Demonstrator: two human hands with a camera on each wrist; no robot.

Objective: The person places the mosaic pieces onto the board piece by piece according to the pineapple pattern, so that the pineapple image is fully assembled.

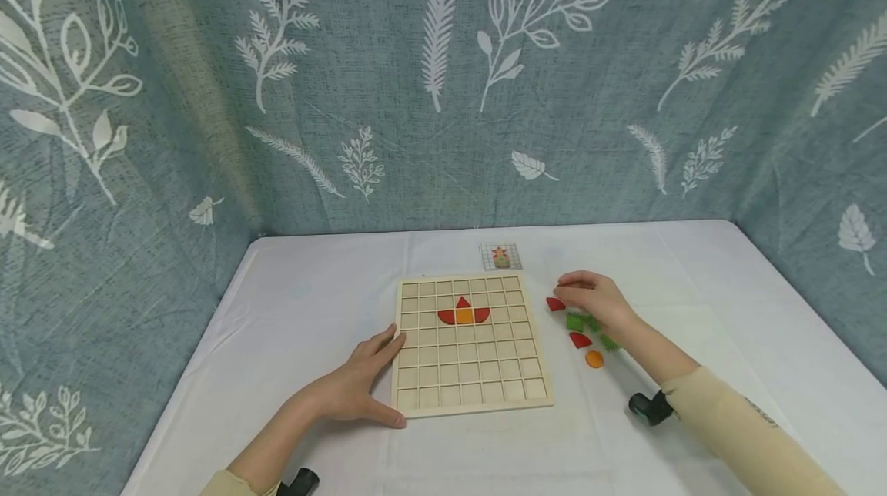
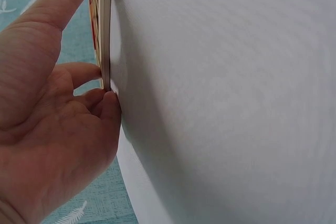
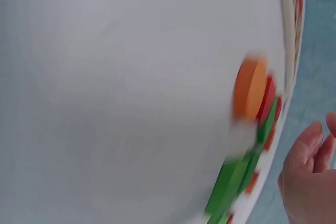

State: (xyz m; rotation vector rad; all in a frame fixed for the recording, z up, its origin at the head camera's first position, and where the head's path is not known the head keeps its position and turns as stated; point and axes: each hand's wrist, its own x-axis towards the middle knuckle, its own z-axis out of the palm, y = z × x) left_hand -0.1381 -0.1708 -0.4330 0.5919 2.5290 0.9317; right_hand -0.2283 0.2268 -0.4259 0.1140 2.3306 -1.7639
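Note:
A pale wooden grid board [image 1: 467, 371] lies flat on the white table. On it, a red triangle [image 1: 463, 302] sits above an orange square [image 1: 464, 316], with a red curved piece on each side. My left hand [image 1: 356, 382] rests at the board's left edge, fingers spread along it and thumb at the near left corner. Right of the board, my right hand [image 1: 597, 300] hovers over loose pieces, fingers loosely bent, close above a red piece [image 1: 556, 303]. No piece shows between its fingers in the right wrist view.
Green pieces [image 1: 575, 322], another red piece [image 1: 580, 340] and an orange disc [image 1: 594, 359] lie right of the board. A small pattern card [image 1: 500, 256] lies beyond the board's far edge. A patterned blue-green curtain [image 1: 416, 172] surrounds the table's back and sides.

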